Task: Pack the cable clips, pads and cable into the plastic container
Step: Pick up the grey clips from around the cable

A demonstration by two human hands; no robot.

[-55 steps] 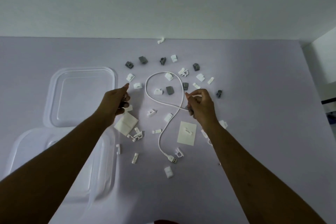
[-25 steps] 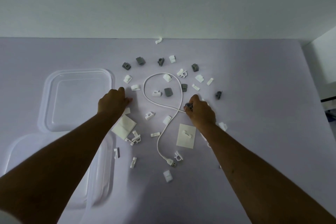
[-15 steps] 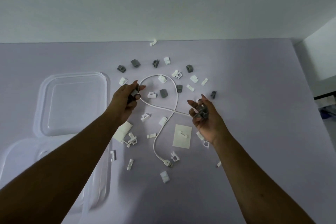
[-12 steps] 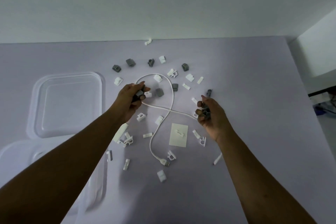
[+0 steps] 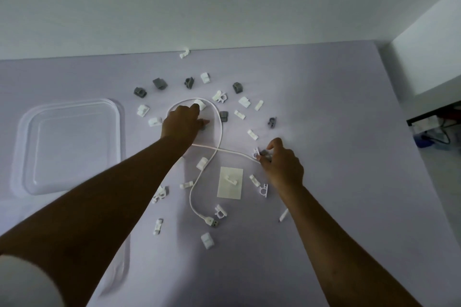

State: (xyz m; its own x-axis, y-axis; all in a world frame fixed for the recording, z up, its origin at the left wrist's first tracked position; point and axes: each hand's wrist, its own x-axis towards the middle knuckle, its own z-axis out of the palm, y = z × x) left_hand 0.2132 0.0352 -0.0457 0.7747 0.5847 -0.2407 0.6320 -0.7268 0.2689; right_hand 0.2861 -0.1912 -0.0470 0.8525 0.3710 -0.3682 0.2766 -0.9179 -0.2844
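Note:
A white USB cable (image 5: 220, 129) lies looped on the lilac table, its plug (image 5: 214, 222) near me. Several grey cable clips (image 5: 159, 83) and white cable clips (image 5: 244, 101) are scattered around it. A white pad (image 5: 230, 182) with a clip on it lies right of the cable. My left hand (image 5: 183, 123) is palm down inside the loop, fingers closed over a grey clip. My right hand (image 5: 279, 159) holds grey clips and pinches at a white clip beside the cable. The clear plastic container (image 5: 119, 132) sits at the left, nothing in it.
A second clear plastic piece (image 5: 122, 266) lies at the near left, partly under my left arm. The table meets a white wall at the back. Past the table's right edge stands a dark shelf (image 5: 434, 113) with cables on the floor.
My left hand has gone from raised with a grey clip to flat on the table inside the loop. My right hand has dropped to a white clip beside the cable.

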